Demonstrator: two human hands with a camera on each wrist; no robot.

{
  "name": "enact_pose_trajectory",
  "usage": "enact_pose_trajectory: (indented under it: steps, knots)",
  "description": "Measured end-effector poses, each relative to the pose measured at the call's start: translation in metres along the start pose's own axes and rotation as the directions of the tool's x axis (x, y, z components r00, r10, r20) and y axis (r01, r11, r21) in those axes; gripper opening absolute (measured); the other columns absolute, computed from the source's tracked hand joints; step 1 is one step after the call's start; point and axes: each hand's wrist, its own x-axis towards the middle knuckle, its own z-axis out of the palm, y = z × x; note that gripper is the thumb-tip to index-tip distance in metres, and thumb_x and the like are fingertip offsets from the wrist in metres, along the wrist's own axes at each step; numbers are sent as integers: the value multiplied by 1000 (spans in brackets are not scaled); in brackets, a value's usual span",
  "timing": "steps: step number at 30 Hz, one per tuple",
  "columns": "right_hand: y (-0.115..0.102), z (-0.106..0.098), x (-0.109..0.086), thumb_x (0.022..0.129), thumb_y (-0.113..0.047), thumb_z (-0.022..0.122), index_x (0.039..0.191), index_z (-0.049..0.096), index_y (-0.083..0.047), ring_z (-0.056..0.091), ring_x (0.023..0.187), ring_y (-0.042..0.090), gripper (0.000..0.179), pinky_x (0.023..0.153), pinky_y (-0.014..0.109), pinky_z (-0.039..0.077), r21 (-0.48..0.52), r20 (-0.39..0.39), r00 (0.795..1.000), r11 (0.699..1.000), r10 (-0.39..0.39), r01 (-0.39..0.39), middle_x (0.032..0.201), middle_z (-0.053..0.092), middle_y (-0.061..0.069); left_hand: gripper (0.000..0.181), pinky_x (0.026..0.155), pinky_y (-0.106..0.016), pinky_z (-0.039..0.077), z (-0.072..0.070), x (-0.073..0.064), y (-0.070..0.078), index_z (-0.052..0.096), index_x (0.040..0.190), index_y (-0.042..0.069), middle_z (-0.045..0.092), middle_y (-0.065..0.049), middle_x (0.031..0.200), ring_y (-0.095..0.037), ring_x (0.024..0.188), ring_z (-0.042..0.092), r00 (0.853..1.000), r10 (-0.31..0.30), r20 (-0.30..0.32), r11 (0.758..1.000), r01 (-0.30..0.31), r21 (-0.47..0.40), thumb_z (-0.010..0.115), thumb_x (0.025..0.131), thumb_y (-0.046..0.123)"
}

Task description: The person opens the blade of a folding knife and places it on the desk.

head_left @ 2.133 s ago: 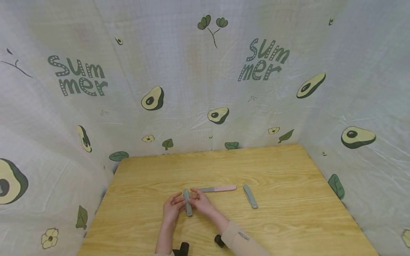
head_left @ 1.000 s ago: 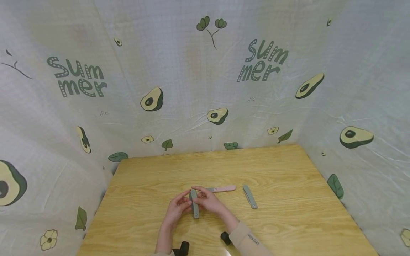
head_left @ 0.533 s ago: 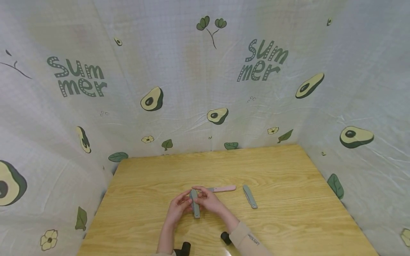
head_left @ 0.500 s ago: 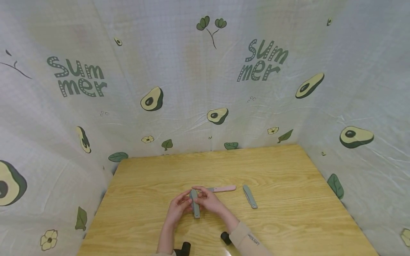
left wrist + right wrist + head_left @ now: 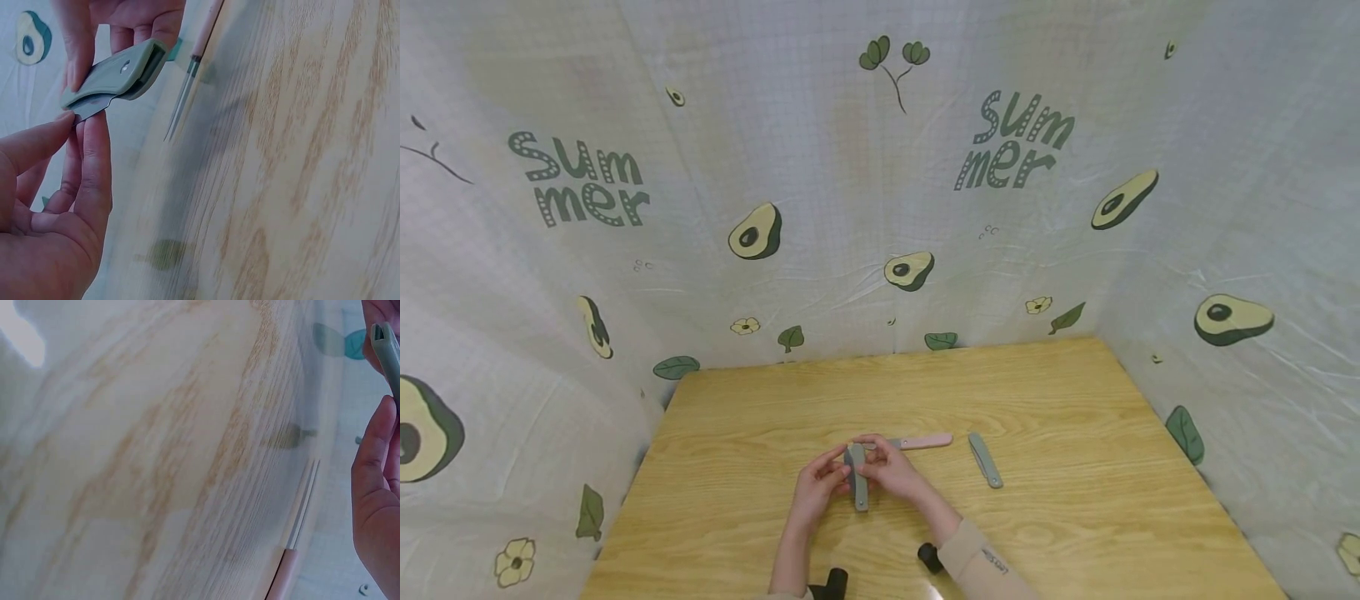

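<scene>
Left hand (image 5: pixel 812 495) pinches the partly exposed blade (image 5: pixel 92 107) of a grey-green folding knife (image 5: pixel 860 490) between thumb and fingers; right hand (image 5: pixel 897 472) grips its handle (image 5: pixel 115 72). This knife is held up between both hands, over the counter (image 5: pixel 1075 433). A pink-handled knife (image 5: pixel 927 442), blade extended, and a folded grey-green knife (image 5: pixel 985 461) lie on the surface.

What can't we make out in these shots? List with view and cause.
Head: pink-handled knife, part of its blade hidden by the right hand.
Left wrist: held gray-green knife, blade end covered by the left hand.
Right wrist: held gray-green knife, cut off by the right edge.
Head: right sleeve, print too small to read surely.
</scene>
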Motion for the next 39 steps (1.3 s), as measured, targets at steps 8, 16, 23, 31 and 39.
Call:
enact_pose_trajectory:
  steps: [8,16,23,31,39]
  knots:
    - [-1,1,-1,95,-4,60,138,48,-5,51,77,18,45,68,44,57,10,-22,1000,1000,-12,12,95,49,7,42,75,-29,60,0,2,1,53,135,-5,61,-8,94,-16,84,60,1000,-6,-19,1000,6,4,62,94,3]
    - [-1,1,0,93,-4,62,135,49,-6,53,78,16,44,69,41,58,27,-34,999,1000,1,-1,95,50,7,41,72,-28,60,2,2,1,53,135,-5,60,-10,95,-16,82,60,1000,-11,-25,1000,12,27,61,95,3]
    - [-18,-1,-8,93,1,59,134,46,2,57,79,18,43,76,56,57,43,-29,999,999,-17,19,96,54,13,40,71,-26,59,3,4,-1,53,134,-4,59,-7,94,-15,81,60,1000,11,-23,999,-10,33,60,95,4]
    - [-20,-4,-11,93,3,57,135,42,6,60,75,15,45,78,65,54,73,-51,998,996,-42,46,93,57,16,44,71,-30,61,4,3,-1,48,135,-8,59,-7,94,-15,77,62,997,27,-71,999,-25,28,60,95,3]
    - [2,-9,0,93,1,59,136,38,5,61,75,14,47,75,60,57,88,-89,995,995,-46,53,90,58,11,45,73,-32,62,5,1,2,47,137,-7,58,-6,96,-15,81,63,991,17,-129,1000,-19,-10,59,95,0]
